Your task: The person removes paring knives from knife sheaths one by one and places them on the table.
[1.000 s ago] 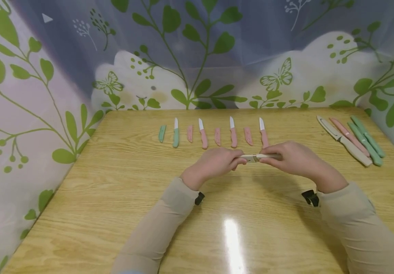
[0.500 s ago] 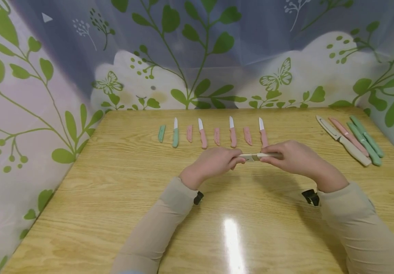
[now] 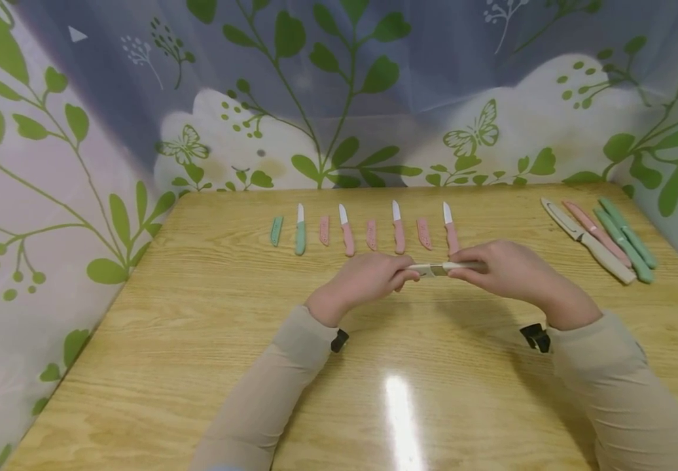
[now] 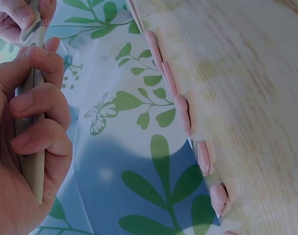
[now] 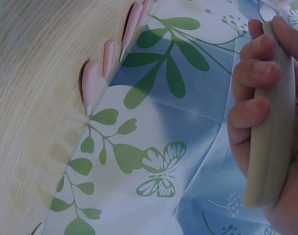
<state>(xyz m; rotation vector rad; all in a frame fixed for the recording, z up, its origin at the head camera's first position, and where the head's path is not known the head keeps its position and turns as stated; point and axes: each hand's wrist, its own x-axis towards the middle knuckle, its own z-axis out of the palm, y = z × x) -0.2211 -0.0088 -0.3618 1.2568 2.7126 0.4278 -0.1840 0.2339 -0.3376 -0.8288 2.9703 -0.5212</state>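
Over the middle of the table, my left hand [image 3: 368,281] curls its fingers round a beige knife sheath [image 4: 37,164]. Across from it, my right hand [image 3: 510,269] grips the beige handle [image 5: 272,127] of a knife. A short stretch of the blade [image 3: 438,269] shows between sheath and handle; the rest of it is hidden inside the sheath. Knife and sheath lie level, in one line. Just beyond the right fingertips is the nearest pink-handled knife [image 3: 451,234], lying on the table.
Along the back of the table, a green sheath [image 3: 277,231], a green knife [image 3: 300,230], pink sheaths [image 3: 424,234] and bare pink knives [image 3: 398,235] lie in a row. At right, a beige knife [image 3: 604,255], a pink knife [image 3: 598,232] and green knives [image 3: 627,248] lie close together.
The gap between the beige sheath and the handle has widened slightly, with a little more blade showing. Both hands keep their grip.
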